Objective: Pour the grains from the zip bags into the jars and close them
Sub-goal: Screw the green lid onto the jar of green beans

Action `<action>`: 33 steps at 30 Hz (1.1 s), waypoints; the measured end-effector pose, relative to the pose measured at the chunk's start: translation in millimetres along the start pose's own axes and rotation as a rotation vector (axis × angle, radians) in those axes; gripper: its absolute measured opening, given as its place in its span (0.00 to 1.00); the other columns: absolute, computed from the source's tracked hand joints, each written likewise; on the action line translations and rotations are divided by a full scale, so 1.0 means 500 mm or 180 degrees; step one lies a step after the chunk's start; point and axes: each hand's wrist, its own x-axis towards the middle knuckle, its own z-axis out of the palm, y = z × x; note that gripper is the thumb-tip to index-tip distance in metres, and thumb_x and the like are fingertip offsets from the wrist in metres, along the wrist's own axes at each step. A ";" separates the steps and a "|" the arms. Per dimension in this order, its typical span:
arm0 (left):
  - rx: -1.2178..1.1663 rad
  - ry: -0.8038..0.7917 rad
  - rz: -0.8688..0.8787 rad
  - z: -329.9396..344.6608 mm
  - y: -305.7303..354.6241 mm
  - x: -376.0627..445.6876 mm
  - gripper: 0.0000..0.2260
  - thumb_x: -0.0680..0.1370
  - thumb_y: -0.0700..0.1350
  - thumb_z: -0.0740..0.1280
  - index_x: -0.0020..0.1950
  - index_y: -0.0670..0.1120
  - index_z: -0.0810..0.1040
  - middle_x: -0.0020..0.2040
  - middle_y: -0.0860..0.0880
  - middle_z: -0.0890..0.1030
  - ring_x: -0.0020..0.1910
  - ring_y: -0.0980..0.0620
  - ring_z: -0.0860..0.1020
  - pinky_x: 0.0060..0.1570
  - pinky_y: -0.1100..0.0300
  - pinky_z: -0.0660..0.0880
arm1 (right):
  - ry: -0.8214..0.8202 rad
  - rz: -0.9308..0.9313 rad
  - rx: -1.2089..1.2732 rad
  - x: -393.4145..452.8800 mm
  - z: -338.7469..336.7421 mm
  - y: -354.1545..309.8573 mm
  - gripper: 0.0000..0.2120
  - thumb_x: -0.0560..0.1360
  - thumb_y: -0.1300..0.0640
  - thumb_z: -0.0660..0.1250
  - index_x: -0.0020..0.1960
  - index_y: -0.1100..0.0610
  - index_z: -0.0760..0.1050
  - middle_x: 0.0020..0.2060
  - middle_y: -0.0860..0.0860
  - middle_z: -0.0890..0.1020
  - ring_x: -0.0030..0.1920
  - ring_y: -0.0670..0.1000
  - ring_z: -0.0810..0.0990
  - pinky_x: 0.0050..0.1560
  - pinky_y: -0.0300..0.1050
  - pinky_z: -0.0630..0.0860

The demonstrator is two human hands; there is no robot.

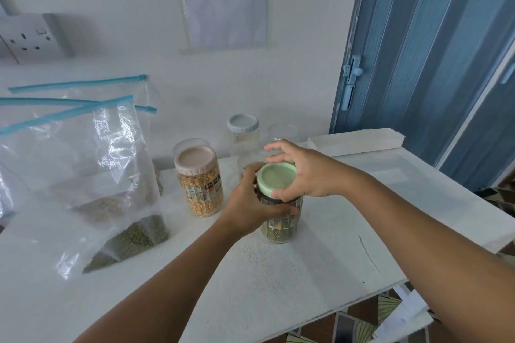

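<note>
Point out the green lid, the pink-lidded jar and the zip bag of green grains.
green lid (275, 177), head view, flat top.
pink-lidded jar (201, 194), head view, labelled side wall.
zip bag of green grains (133, 237), head view, grain-filled corner.

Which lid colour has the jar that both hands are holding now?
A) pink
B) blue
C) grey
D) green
D: the right hand curls its fingers around the green lid, while the left hand grips the jar below; the pink-lidded jar stands untouched beside it.
</note>
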 end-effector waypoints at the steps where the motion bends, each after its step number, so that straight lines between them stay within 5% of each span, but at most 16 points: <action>1: 0.0007 -0.0077 -0.0031 -0.006 0.002 0.004 0.50 0.58 0.59 0.87 0.74 0.62 0.65 0.63 0.60 0.79 0.61 0.60 0.79 0.63 0.50 0.80 | -0.0011 0.0023 0.0078 0.000 -0.002 0.004 0.49 0.65 0.42 0.83 0.78 0.35 0.58 0.74 0.36 0.73 0.72 0.43 0.72 0.69 0.49 0.75; 5: 0.0102 -0.0249 -0.0146 -0.024 0.004 0.017 0.58 0.56 0.63 0.87 0.79 0.64 0.58 0.69 0.58 0.76 0.67 0.55 0.76 0.67 0.47 0.77 | 0.0036 0.0177 0.0353 -0.007 -0.003 0.027 0.56 0.58 0.35 0.84 0.78 0.36 0.58 0.74 0.42 0.73 0.72 0.44 0.73 0.73 0.51 0.72; 12: 0.0189 -0.0397 -0.0042 -0.027 0.010 0.029 0.45 0.59 0.56 0.87 0.71 0.61 0.69 0.61 0.57 0.80 0.60 0.57 0.80 0.60 0.49 0.82 | 0.0407 0.0258 0.0237 -0.012 0.019 0.033 0.54 0.57 0.27 0.81 0.77 0.39 0.62 0.66 0.39 0.77 0.64 0.44 0.77 0.64 0.46 0.77; 17: 0.0165 -0.0389 -0.0012 -0.025 0.012 0.031 0.42 0.60 0.54 0.87 0.69 0.60 0.71 0.60 0.57 0.81 0.59 0.58 0.81 0.59 0.50 0.82 | 0.0023 0.0287 0.0597 -0.018 0.007 0.054 0.46 0.62 0.34 0.83 0.75 0.39 0.69 0.68 0.36 0.75 0.68 0.40 0.74 0.68 0.44 0.74; 21: 0.0194 -0.0413 0.0051 -0.026 0.013 0.033 0.42 0.60 0.52 0.88 0.69 0.60 0.71 0.59 0.56 0.81 0.58 0.58 0.81 0.58 0.50 0.82 | 0.0350 0.0303 0.0881 -0.023 0.032 0.059 0.41 0.62 0.41 0.86 0.71 0.41 0.72 0.61 0.36 0.77 0.62 0.39 0.78 0.59 0.38 0.76; 26: 0.0249 -0.0395 0.0038 -0.025 0.011 0.035 0.44 0.60 0.54 0.88 0.70 0.60 0.70 0.60 0.57 0.81 0.59 0.57 0.81 0.59 0.50 0.82 | 0.0456 0.0254 0.0670 -0.021 0.037 0.054 0.44 0.60 0.34 0.82 0.71 0.41 0.70 0.62 0.38 0.72 0.62 0.38 0.73 0.55 0.34 0.73; 30: 0.0292 -0.0400 0.0007 -0.023 0.010 0.036 0.44 0.60 0.55 0.87 0.70 0.61 0.69 0.60 0.58 0.80 0.59 0.57 0.81 0.57 0.51 0.83 | 0.0319 0.0360 0.1176 -0.027 0.043 0.062 0.39 0.65 0.29 0.74 0.73 0.40 0.71 0.66 0.39 0.71 0.65 0.39 0.72 0.61 0.39 0.70; 33: 0.0309 -0.0391 -0.0003 -0.024 0.008 0.038 0.44 0.59 0.57 0.87 0.70 0.62 0.69 0.60 0.57 0.80 0.59 0.56 0.81 0.57 0.51 0.83 | 0.0715 0.0346 0.1269 -0.033 0.061 0.076 0.34 0.67 0.27 0.69 0.68 0.43 0.76 0.63 0.40 0.77 0.63 0.40 0.76 0.68 0.46 0.72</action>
